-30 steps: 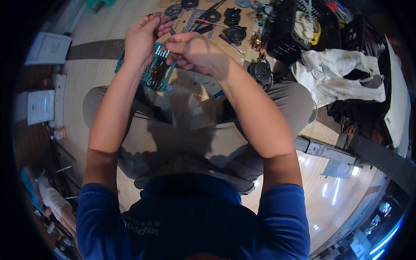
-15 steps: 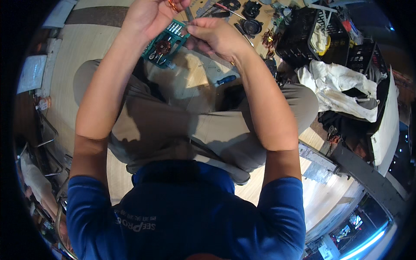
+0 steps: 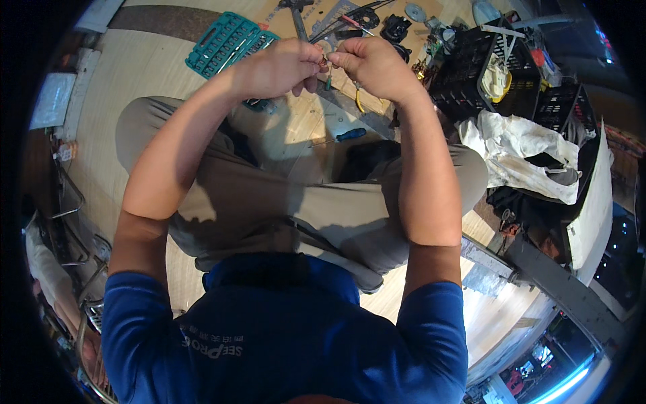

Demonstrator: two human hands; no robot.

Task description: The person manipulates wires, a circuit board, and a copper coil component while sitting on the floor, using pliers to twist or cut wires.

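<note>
My two hands meet above the work area beyond my crossed legs. My left hand (image 3: pixel 286 67) is closed, with a bit of copper wire (image 3: pixel 324 66) showing at its fingertips. Close by on the right, my right hand (image 3: pixel 377 66) pinches thumb and finger together beside the wire; what lies in that pinch is too small to make out. Left of my left hand lies an open teal socket-set case (image 3: pixel 214 48) with rows of metal sockets. A blue-handled screwdriver (image 3: pixel 350 135) rests on the board nearer to me. A yellow curved handle (image 3: pixel 359 102) shows below my right hand.
A hammer-like tool (image 3: pixel 296 19) lies on cardboard at the far side, near black plastic parts (image 3: pixel 396 28). Black crates (image 3: pixel 464 64) stand at the right, with a stained white cloth (image 3: pixel 525 151) in front of them. Metal chair frames (image 3: pixel 74 202) line the left.
My left hand has come right and nearer from the far edge with the copper wire. My right hand has shifted right. More of the teal case shows, while its nearer part is now covered.
</note>
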